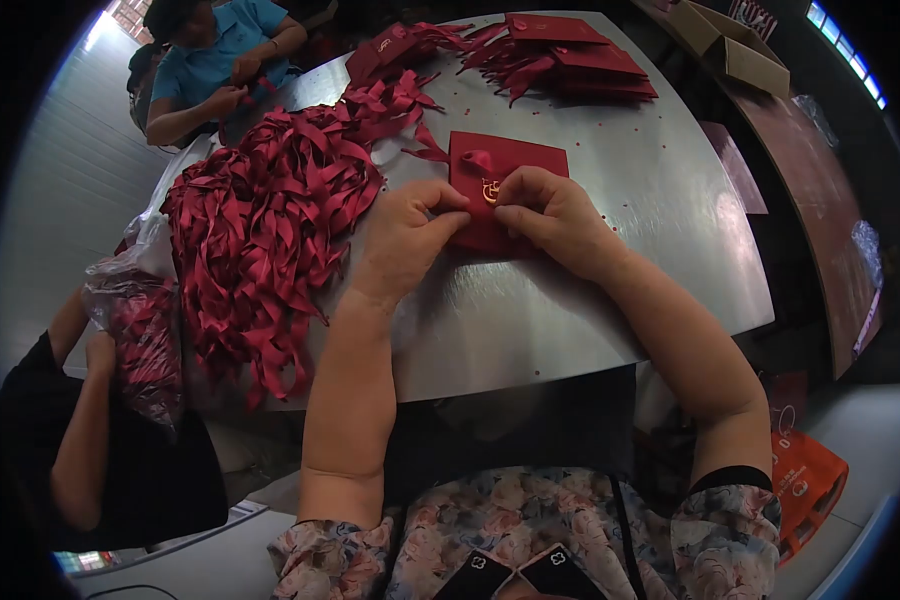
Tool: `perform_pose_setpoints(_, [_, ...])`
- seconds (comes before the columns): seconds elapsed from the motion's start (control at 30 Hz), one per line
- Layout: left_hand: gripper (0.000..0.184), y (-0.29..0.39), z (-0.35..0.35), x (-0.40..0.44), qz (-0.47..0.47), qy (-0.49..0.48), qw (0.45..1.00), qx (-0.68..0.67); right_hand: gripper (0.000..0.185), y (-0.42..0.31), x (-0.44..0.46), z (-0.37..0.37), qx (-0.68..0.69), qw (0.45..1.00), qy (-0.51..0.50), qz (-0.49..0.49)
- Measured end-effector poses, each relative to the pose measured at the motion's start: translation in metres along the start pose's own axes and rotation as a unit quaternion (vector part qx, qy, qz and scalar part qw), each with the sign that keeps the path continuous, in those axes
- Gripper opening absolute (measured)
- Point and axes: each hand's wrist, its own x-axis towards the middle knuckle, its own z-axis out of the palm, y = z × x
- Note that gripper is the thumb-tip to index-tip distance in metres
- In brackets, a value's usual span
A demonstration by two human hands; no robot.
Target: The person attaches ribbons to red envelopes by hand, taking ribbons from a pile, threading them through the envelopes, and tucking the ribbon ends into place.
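A dark red gift bag with a gold printed emblem lies flat on the metal table in front of me. Near its top edge sits a red ribbon knot, with a ribbon end trailing off to the left. My left hand is over the bag's left edge, thumb and forefinger pinched together. Over the bag's middle, beside the emblem, my right hand also pinches thumb and forefinger. Whatever is between the fingertips of either hand is too small to make out.
A large heap of red ribbons covers the table's left side. Stacked red bags with ribbons lie at the back. One co-worker in a blue shirt handles ribbon at far left; another person holds a plastic bag of ribbons nearby.
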Motion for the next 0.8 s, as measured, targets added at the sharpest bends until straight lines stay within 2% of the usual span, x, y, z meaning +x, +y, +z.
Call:
perform_pose_setpoints(0.1, [0.013, -0.005, 0.005, 0.000, 0.040, 0.022, 0.999, 0.022, 0.010, 0.002, -0.001, 0.000, 0.001, 1.000, 0.013, -0.026])
perform_pose_setpoints(0.17, [0.009, 0.003, 0.006, 0.001, -0.083, 0.032, 0.979, -0.184, 0.011, -0.002, -0.003, 0.001, -0.017, 0.998, 0.038, -0.039])
perform_pose_setpoints(0.2, [0.009, 0.005, 0.007, 0.001, -0.082, 0.034, 0.979, -0.184, 0.011, -0.003, -0.003, 0.002, -0.019, 0.998, 0.037, -0.040])
perform_pose_setpoints(0.27, [0.017, 0.009, 0.006, 0.000, -0.116, 0.044, 0.955, -0.271, 0.010, -0.003, -0.005, 0.004, -0.071, 0.994, 0.058, -0.055])
perform_pose_setpoints(0.4, [0.022, 0.006, 0.003, 0.000, -0.118, 0.053, 0.937, -0.324, 0.011, -0.004, -0.005, 0.006, -0.093, 0.993, 0.053, -0.048])
perform_pose_setpoints(0.47, [0.025, 0.013, 0.000, -0.001, -0.182, 0.066, 0.919, -0.344, 0.013, -0.005, -0.005, 0.006, -0.081, 0.994, 0.060, -0.048])
perform_pose_setpoints(0.5, [0.025, 0.011, -0.001, -0.001, -0.182, 0.066, 0.919, -0.344, 0.013, -0.006, -0.006, 0.007, -0.081, 0.994, 0.059, -0.047])
perform_pose_setpoints(0.6, [0.026, 0.006, -0.005, 0.000, -0.213, 0.019, 0.913, -0.349, 0.013, -0.005, -0.006, 0.009, -0.129, 0.985, 0.076, -0.087])
perform_pose_setpoints(0.67, [0.022, 0.006, -0.004, -0.001, -0.233, 0.007, 0.885, -0.402, 0.012, -0.003, -0.006, 0.013, -0.150, 0.975, 0.063, -0.153])
perform_pose_setpoints(0.8, [0.019, 0.004, -0.002, -0.001, -0.243, 0.004, 0.878, -0.411, 0.010, -0.004, -0.006, 0.014, -0.157, 0.975, 0.071, -0.138])
